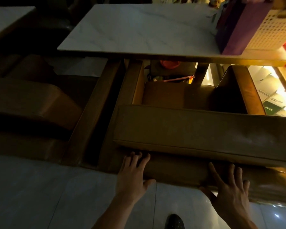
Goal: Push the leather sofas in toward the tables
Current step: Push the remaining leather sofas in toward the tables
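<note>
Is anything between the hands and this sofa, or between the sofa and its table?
Nothing visible. Left hand and right hand lie flat on the sofa back. Its seat front already reaches the marble table edge; below is dim clutter.

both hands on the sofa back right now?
Yes, the left hand and right hand both lie flat, fingers spread, against the back of the leather sofa facing the marble table.

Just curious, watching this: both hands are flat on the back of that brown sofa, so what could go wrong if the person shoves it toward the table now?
The sofa's armrest already sits near the marble table edge, so a hard push might knock it. A jolt could topple the purple box and white basket stacked at the table's corner. The neighbouring sofa stands close alongside, so the sides might scrape.
</note>
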